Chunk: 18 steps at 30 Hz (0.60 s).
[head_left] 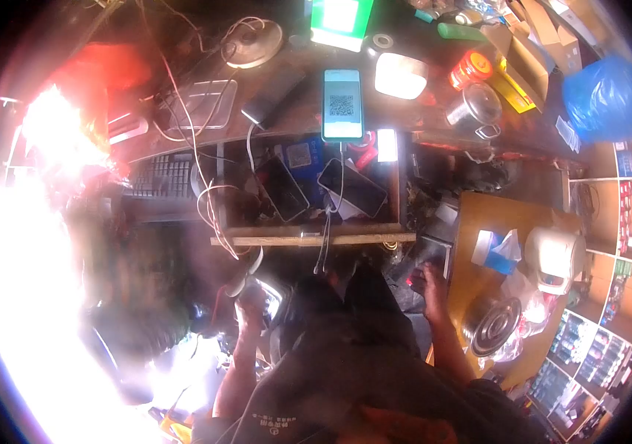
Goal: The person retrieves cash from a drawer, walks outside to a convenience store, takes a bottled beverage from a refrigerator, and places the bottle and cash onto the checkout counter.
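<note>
Low on the left, my left hand (251, 305) is closed at the end of a pale, curved object (239, 284); its kind is unclear in the glare. My right hand (430, 286) is by my right knee with bent fingers, beside a small red spot on something dark. What it grips, if anything, is hidden. Ahead is an open drawer (312, 240) with two dark phones (284, 189) (353, 188) and white cables inside. Above it, a lit phone (342, 107) showing a QR code stands on the desk edge with a cable plugged in.
A keyboard (162, 177) lies left of the drawer. On the desk are a metal mug (476, 105), a red-lidded jar (471, 68) and a blue plastic bag (606, 98). To the right, a brown board (471, 222) carries a tissue box (496, 253) and a round lid (495, 326). Strong glare covers the left.
</note>
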### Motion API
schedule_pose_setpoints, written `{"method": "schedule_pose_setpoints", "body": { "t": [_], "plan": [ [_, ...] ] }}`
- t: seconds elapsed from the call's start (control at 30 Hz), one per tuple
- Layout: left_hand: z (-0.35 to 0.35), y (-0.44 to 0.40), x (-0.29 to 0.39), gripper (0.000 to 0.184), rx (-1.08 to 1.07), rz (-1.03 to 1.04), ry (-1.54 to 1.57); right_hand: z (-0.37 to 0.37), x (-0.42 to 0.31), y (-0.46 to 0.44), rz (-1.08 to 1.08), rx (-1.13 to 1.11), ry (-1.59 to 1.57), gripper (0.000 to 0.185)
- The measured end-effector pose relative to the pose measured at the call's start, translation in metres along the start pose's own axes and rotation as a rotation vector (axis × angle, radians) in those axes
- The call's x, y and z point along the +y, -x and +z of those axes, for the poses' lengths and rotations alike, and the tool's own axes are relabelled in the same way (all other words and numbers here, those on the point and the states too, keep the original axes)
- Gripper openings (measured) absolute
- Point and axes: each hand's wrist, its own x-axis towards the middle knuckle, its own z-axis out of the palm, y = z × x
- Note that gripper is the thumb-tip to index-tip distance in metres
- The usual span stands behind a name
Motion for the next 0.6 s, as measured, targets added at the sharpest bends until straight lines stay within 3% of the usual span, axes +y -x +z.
{"method": "schedule_pose_setpoints", "body": {
  "t": [0.07,0.1,0.2,0.4,0.6],
  "plan": [
    [0.006,0.027,-0.071,0.026,0.003,-0.098,-0.121,0.008,-0.009,-0.015,-0.050,-0.043,0.036,0.039],
    [-0.009,0.060,-0.089,0.025,0.011,-0.159,-0.185,0.016,0.004,0.016,0.059,-0.074,0.047,0.037],
    [0.008,0.112,-0.131,0.024,0.052,-0.246,-0.213,0.025,-0.018,-0.004,0.113,-0.152,0.147,0.033],
    [0.045,0.198,-0.167,0.022,0.067,-0.333,-0.249,0.040,-0.028,-0.018,0.113,-0.324,0.217,0.038],
    [0.061,0.178,-0.151,0.020,0.069,-0.206,-0.304,0.072,-0.044,0.004,0.032,-0.509,0.290,0.042]
  ]
}}
